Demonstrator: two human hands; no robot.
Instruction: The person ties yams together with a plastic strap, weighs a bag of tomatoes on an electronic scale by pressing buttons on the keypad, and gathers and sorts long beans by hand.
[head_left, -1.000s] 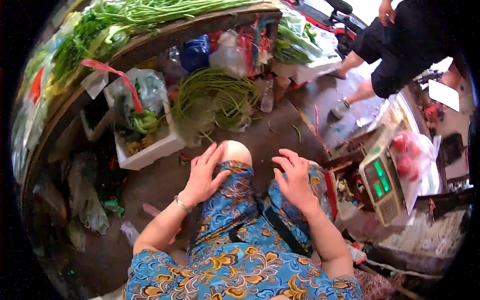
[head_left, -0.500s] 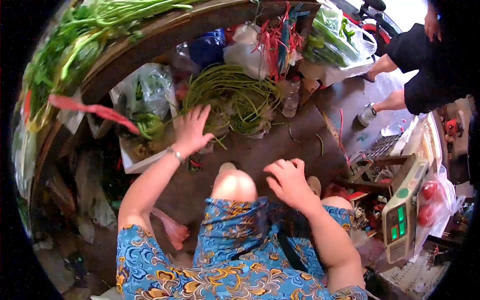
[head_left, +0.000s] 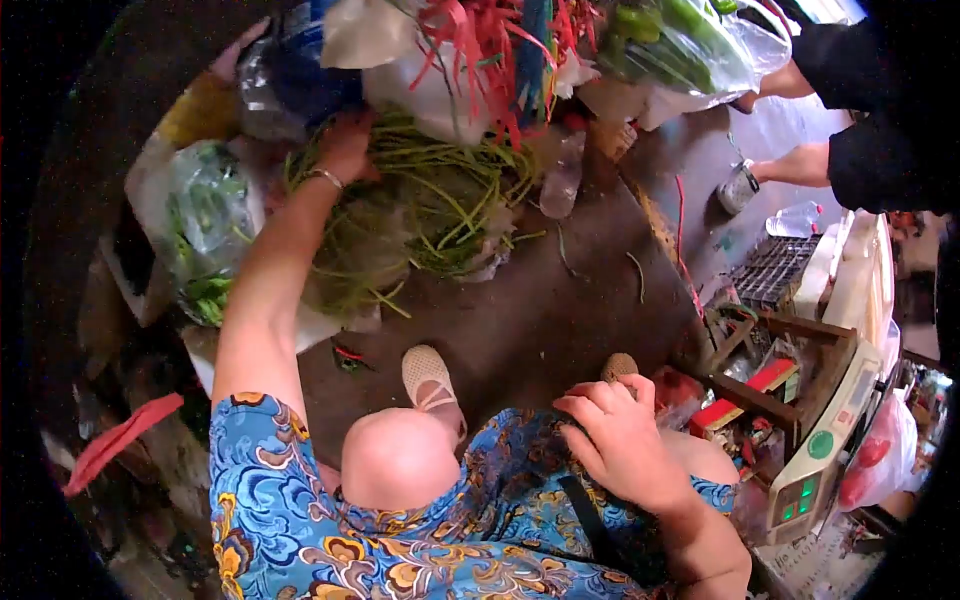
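Observation:
My left hand (head_left: 345, 150) reaches to the far left part of a heap of long green beans (head_left: 465, 190). Its fingers are blurred and partly hidden among the beans, so I cannot tell whether they grip any. A bracelet circles that wrist. Over my lap hovers or rests my right hand (head_left: 615, 435), palm down, with loosely bent fingers apart and nothing held. To the left of my forearm lies a clear plastic bag of green vegetables (head_left: 210, 220). A plastic bottle (head_left: 563, 175) lies just right of the beans.
Red strips (head_left: 490, 45) hang at the back beside a bag of green peppers (head_left: 680, 45). On the right stand a scale (head_left: 825, 430) with lit digits, a wooden crate (head_left: 790, 325) and a bag of red produce (head_left: 880, 455). Another person's legs (head_left: 795, 175) are at upper right.
My left hand has gone forward from the near edge of the beans into their far left side. My right hand has drawn back toward my lap. The view has tilted and shifted.

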